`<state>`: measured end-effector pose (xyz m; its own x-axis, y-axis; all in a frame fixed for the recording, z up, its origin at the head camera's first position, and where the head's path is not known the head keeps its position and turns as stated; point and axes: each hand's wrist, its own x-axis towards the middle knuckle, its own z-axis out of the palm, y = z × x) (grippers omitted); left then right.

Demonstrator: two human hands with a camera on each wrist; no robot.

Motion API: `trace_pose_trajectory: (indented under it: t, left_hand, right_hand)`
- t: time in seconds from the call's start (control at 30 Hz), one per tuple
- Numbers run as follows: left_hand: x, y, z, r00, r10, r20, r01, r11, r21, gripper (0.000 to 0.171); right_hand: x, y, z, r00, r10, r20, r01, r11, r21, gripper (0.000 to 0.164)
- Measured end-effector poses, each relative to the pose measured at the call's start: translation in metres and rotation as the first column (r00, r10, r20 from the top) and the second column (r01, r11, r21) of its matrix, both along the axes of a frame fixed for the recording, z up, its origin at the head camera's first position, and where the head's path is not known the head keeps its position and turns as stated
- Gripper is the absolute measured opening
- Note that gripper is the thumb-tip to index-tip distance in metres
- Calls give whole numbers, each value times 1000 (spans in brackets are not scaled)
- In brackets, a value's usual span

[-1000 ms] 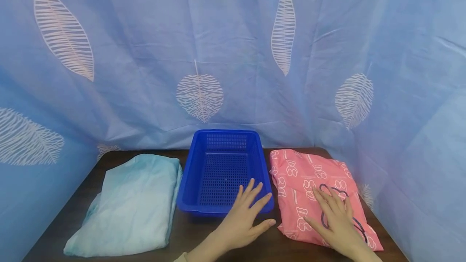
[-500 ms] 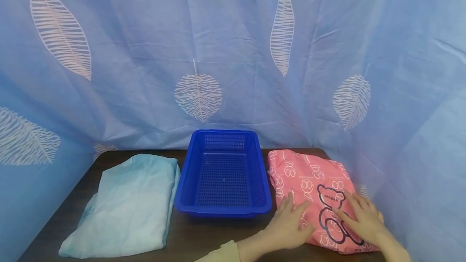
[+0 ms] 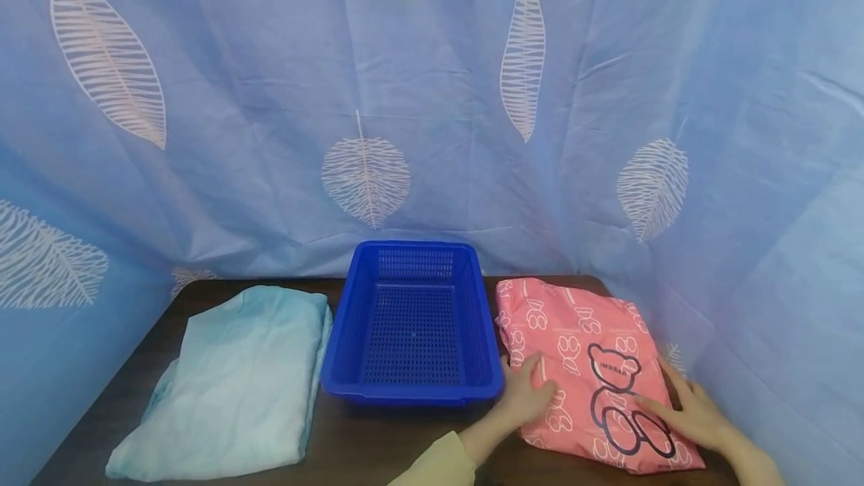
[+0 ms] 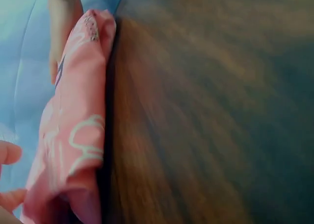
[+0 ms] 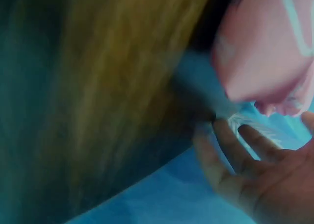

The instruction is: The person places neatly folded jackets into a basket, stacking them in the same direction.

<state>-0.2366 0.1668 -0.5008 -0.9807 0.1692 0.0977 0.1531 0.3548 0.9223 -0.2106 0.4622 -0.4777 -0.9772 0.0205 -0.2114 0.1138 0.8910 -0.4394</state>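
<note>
In the head view a folded pink cloth (image 3: 580, 366) with white figures and a dark bear print lies at the right of the table. My left hand (image 3: 523, 396) is at its left edge, by the basket's near right corner, with the thumb over the cloth. At the right edge is my right hand (image 3: 698, 415), its thumb also over the cloth. The right wrist view has the fingers (image 5: 230, 150) extended beside the cloth's lower edge, not closed on it. Only parts of the left fingers (image 4: 10, 153) show in the left wrist view, beside the pink cloth (image 4: 78, 106).
A blue plastic basket (image 3: 334, 355) with a perforated bottom stands at the middle of the dark wooden table (image 3: 378, 448). To its left lies a folded light-blue cloth (image 3: 236, 388). A blue curtain (image 3: 432, 81) with white leaf prints hangs behind and at the sides.
The left hand has moved right from over the basket's front to the pink cloth's left edge. The right hand has slid from atop that cloth to its right edge.
</note>
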Motion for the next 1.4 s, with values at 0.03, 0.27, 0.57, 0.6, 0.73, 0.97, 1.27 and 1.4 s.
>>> trace_pose_trajectory:
  t: [0.03, 0.27, 0.57, 0.6, 0.73, 0.97, 1.27, 1.4]
  left_hand:
    - [-3, 0, -1, 1000, 5, -17, -4, 1000, 30, 53]
    - [-17, 0, 1, 1000, -2, -26, 6, 988, 153, 51]
    - [-24, -8, -1, 978, -183, 102, 150, 952, 267, 37]
    - [-25, -8, -3, 969, -220, 111, 180, 940, 290, 37]
    - [-24, -7, -7, 943, -307, 129, 242, 897, 369, 43]
    - [-18, -4, -4, 946, -289, 146, 222, 908, 355, 55]
    - [-14, -2, -6, 916, -348, 201, 202, 832, 517, 71]
    - [-12, -1, -6, 885, -393, 249, 152, 749, 645, 74]
  right_hand:
    - [-1, 0, 0, 1000, 11, -21, -11, 1000, -27, 103]
    - [-11, -4, 6, 989, 94, -112, -122, 954, -274, 94]
    - [-21, -8, 10, 998, 53, 42, -32, 919, -393, 89]
    - [-21, -7, 10, 997, 48, 57, -21, 913, -407, 89]
    - [-22, -7, 7, 996, 42, 81, -1, 895, -447, 90]
    - [-20, -10, 3, 993, 80, 86, -25, 859, -512, 85]
    - [-13, -13, -2, 986, 137, 94, -53, 797, -602, 81]
    - [-10, -13, -3, 983, 161, 85, -62, 734, -676, 80]
